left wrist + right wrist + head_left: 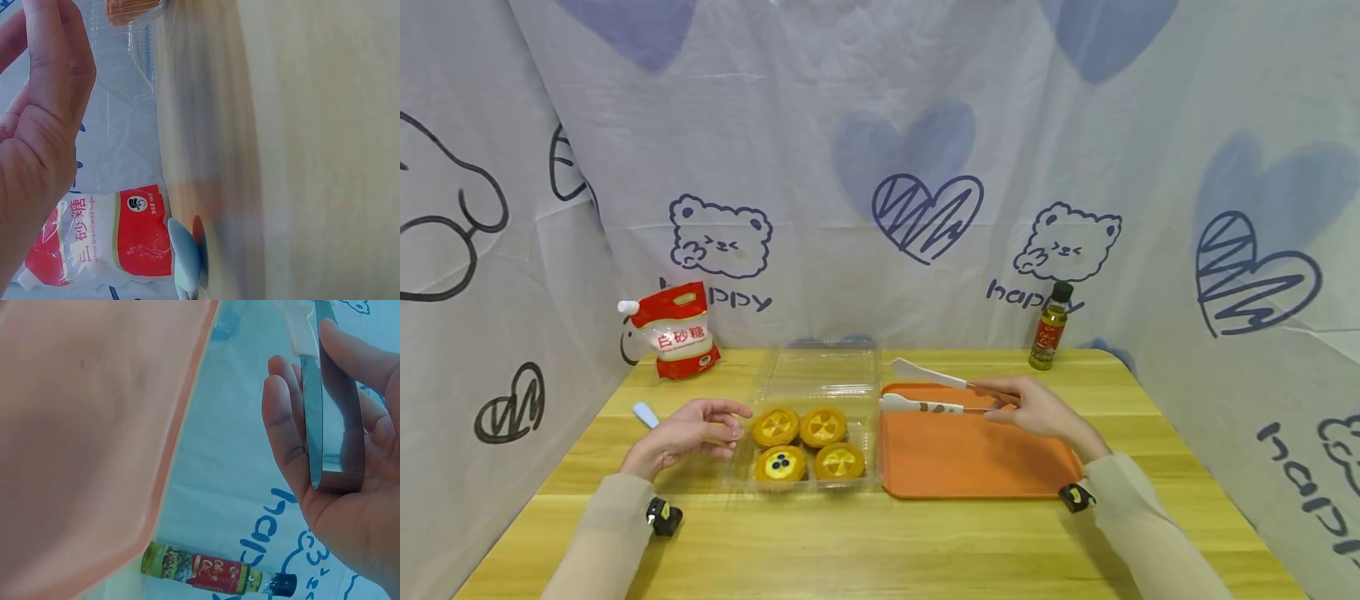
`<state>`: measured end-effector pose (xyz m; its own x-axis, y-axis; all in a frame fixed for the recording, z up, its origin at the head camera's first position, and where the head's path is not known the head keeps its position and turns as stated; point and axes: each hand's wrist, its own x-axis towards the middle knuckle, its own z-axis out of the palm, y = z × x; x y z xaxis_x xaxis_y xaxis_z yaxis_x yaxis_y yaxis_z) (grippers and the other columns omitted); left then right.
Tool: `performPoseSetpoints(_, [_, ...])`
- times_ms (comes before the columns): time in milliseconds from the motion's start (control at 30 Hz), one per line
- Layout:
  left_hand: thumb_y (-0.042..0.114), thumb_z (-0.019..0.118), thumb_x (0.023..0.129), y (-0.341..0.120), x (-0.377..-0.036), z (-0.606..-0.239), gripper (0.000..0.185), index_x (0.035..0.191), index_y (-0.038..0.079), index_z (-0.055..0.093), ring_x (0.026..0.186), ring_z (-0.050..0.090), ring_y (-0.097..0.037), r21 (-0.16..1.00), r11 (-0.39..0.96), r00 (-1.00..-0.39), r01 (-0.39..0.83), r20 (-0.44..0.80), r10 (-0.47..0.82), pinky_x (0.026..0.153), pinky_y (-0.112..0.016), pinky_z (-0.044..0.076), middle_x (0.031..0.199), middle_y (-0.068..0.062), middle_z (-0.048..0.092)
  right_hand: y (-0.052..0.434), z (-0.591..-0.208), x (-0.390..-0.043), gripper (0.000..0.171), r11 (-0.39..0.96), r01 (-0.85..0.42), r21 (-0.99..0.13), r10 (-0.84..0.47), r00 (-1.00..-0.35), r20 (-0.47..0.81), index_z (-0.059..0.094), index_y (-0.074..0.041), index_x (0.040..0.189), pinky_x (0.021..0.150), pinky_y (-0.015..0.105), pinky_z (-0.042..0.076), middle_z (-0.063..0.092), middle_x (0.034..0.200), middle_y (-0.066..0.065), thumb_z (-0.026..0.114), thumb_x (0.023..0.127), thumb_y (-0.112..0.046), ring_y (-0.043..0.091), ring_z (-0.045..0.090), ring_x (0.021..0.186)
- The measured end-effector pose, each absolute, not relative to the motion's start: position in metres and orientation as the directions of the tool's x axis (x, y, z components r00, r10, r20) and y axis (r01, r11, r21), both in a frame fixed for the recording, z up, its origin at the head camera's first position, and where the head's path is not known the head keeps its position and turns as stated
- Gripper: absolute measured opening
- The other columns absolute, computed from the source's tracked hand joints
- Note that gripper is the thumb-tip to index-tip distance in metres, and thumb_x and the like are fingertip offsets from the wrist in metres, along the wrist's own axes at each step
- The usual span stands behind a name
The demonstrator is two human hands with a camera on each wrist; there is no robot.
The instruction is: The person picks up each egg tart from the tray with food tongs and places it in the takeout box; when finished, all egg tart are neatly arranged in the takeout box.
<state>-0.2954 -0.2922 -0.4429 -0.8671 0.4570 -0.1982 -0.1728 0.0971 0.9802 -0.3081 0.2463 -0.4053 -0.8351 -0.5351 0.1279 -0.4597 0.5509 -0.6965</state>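
Note:
My right hand (1030,408) holds a pair of tongs (936,407) with white tips and a bent metal end, their two arms spread apart above the left part of an orange tray (977,467). In the right wrist view the fingers and thumb lie on either side of the metal tongs (334,425). Beside the tray is a clear plastic box (871,433), lid raised at the back, with several tarts (776,427) inside. One tart (781,464) carries dark blue berries. My left hand (696,429), fingers loosely bent and holding nothing, hovers at the box's left side; contact cannot be told.
A red and white bag of white sugar (681,331) stands at the back left. A light blue utensil (645,414) lies behind my left hand, partly hidden. At the back right stands a small bottle (1048,329) with a dark cap. Printed cloth (820,250) surrounds the wooden table (880,550).

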Motion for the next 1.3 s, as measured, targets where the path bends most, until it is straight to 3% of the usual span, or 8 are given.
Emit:
performPoseSetpoints(233, [0.001,0.062,0.083,-0.293,-0.298,-0.445,0.052,0.127,-0.011,0.037,0.075,0.062,-0.026,0.981,0.102,-0.867,-0.166,-0.195,0.459,0.07,-0.039,0.055,0.095,-0.019,0.057,0.255,-0.414,-0.304,0.049,0.504,-0.45,-0.737,-0.502,-0.847,0.174,0.05,-0.01,0.129,0.086,0.044,0.047,0.055,0.124,0.01,0.066,0.082,-0.009,0.028,0.054,0.104])
performPoseSetpoints(433, [0.001,0.062,0.083,-0.293,-0.298,-0.446,0.051,0.127,-0.011,0.037,0.074,0.062,-0.024,0.981,0.106,-0.867,-0.165,-0.195,0.458,0.07,-0.038,0.055,0.092,-0.015,0.058,0.262,-0.42,-0.297,0.031,0.622,-0.374,-0.688,-0.376,-0.913,0.157,0.063,-0.015,0.111,0.071,0.031,0.048,0.062,0.108,0.003,0.069,0.08,-0.014,0.017,0.056,0.08])
performPoseSetpoints(533, [0.001,0.061,0.083,-0.293,-0.299,-0.446,0.053,0.128,-0.012,0.035,0.074,0.062,-0.023,0.981,0.11,-0.865,-0.159,-0.191,0.464,0.07,-0.039,0.055,0.093,-0.016,0.058,0.266,-0.423,-0.295,0.031,0.65,-0.356,-0.671,-0.346,-0.925,0.156,0.064,-0.012,0.111,0.073,0.033,0.048,0.062,0.106,0.005,0.069,0.08,-0.014,0.015,0.056,0.078])
performPoseSetpoints(867, [0.002,0.063,0.083,-0.293,-0.301,-0.448,0.054,0.128,-0.011,0.036,0.074,0.062,-0.024,0.978,0.117,-0.871,-0.17,-0.205,0.446,0.07,-0.038,0.055,0.1,-0.026,0.054,0.282,-0.433,-0.283,0.04,0.68,-0.292,-0.672,-0.272,-0.952,0.137,0.061,-0.012,0.117,0.079,0.037,0.047,0.061,0.108,0.009,0.069,0.081,-0.024,0.018,0.053,0.085])
performPoseSetpoints(1100, [0.0,0.06,0.084,-0.294,-0.3,-0.449,0.051,0.127,-0.011,0.036,0.074,0.062,-0.022,0.982,0.106,-0.861,-0.156,-0.188,0.472,0.072,-0.038,0.055,0.096,-0.019,0.057,0.293,-0.437,-0.274,0.041,0.655,-0.271,-0.706,-0.245,-0.959,0.141,0.058,-0.01,0.121,0.09,0.045,0.044,0.061,0.11,0.01,0.068,0.082,-0.019,0.024,0.055,0.101])
performPoseSetpoints(1300, [0.001,0.061,0.084,-0.294,-0.301,-0.448,0.051,0.127,-0.011,0.036,0.075,0.061,-0.023,0.98,0.108,-0.864,-0.168,-0.199,0.462,0.072,-0.038,0.055,0.095,-0.018,0.057,0.303,-0.441,-0.268,0.049,0.597,-0.277,-0.753,-0.249,-0.956,0.155,0.055,-0.006,0.123,0.093,0.045,0.042,0.061,0.113,0.013,0.069,0.08,-0.027,0.028,0.054,0.107])
